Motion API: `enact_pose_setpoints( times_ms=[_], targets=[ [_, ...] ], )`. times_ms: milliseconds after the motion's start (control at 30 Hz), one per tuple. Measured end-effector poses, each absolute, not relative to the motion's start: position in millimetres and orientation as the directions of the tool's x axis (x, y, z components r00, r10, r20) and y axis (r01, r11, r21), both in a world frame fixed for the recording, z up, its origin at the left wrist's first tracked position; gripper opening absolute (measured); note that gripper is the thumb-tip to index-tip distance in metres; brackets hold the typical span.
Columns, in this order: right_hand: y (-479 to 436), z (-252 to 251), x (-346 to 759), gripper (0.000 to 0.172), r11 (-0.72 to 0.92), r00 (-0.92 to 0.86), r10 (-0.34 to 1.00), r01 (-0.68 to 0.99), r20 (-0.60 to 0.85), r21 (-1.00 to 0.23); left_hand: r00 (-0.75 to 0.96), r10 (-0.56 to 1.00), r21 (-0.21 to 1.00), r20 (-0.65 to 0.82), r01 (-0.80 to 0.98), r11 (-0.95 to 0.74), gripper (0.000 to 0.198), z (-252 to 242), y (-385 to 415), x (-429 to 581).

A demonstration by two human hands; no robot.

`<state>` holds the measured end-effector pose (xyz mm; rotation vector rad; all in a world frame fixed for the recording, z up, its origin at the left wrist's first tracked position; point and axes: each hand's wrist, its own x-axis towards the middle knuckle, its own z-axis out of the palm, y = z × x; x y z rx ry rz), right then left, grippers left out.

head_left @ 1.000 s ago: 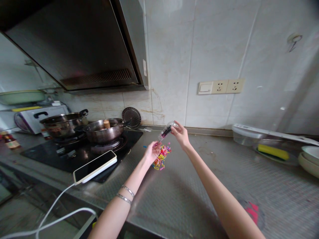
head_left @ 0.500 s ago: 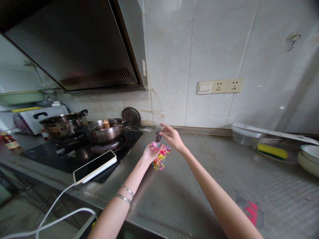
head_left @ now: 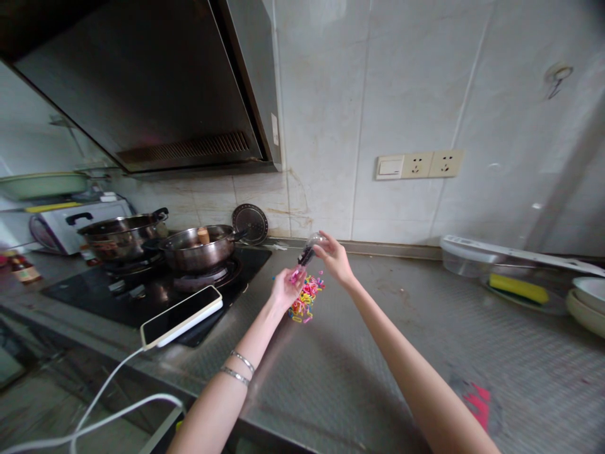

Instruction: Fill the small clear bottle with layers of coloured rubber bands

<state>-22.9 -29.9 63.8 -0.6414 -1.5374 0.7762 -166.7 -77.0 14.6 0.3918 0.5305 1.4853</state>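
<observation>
My right hand (head_left: 334,257) grips a small clear bottle (head_left: 317,241) by its rounded end, fingers closed around it. Dark pieces (head_left: 305,255) fill the lower part of the bottle, which is tilted down to the left. Just below its lower end, my left hand (head_left: 286,289) is cupped palm up with small pink loops (head_left: 296,275) lying in it. Whether the bottle touches the left palm, I cannot tell. Beneath and beside the left hand, a pile of small coloured loops (head_left: 306,301), pink, yellow, red and blue, lies on the metal counter (head_left: 331,372).
To the left is a black gas stove (head_left: 189,337) with two steel pots, the nearer pot (head_left: 201,255) among them. A phone (head_left: 182,315) with a white cable lies at the stove's front. A clear container (head_left: 466,258), yellow sponge (head_left: 517,288) and bowls (head_left: 588,309) stand right.
The bottle has gone from nearly upright to tilted, its rounded end swinging right with my right hand. My left hand stays almost in place, with more of the pink loops showing.
</observation>
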Motion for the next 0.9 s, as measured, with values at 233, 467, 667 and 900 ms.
enact_pose_setpoints(
  times_ms=[233,467,667,900],
  targets=[
    [-32,62,-21,0.065,0.392,-0.209,0.863,-0.296,0.460,-0.871,0.311,0.940,0.614,0.137,-0.771,0.166,0.036,21,-94,-151],
    [-33,64,-15,0.062,0.251,-0.244,0.906,-0.351,0.346,-0.902,0.350,0.930,0.670,0.113,-0.718,0.189,0.033,19,-93,-151],
    [-29,64,-12,0.063,0.281,-0.145,0.924,-0.376,0.355,-0.883,0.185,0.983,0.680,0.010,-0.722,0.129,0.018,16,-84,-149],
    [-18,58,-10,0.066,0.423,-0.064,0.889,-0.269,0.454,-0.865,-0.049,0.993,0.663,-0.110,-0.748,0.037,0.007,10,-73,-156]
  ],
)
